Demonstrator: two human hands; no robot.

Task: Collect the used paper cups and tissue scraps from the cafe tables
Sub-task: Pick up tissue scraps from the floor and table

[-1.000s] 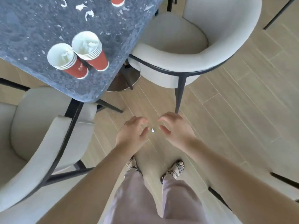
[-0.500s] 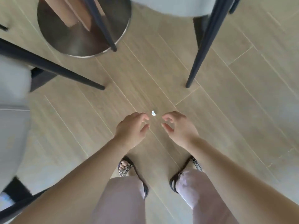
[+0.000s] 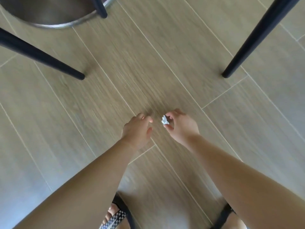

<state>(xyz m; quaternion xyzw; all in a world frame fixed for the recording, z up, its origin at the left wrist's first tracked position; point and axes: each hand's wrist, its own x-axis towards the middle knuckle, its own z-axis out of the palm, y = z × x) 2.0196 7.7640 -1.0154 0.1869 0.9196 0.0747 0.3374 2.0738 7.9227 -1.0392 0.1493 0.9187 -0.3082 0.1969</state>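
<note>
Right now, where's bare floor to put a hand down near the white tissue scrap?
Bare pale wood-look floor lies ahead of both hands, between the left black chair leg and the right black chair leg. Crowded: around the crumpled white tissue scrap between the left hand and right hand, and by the sandalled feet.

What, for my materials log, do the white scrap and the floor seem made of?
White scrap: likely thin tissue paper, matte; crumpled, ragged edges. Floor: wood-look planks, perhaps tile or laminate, matte; straight grain, pale seams.
</note>
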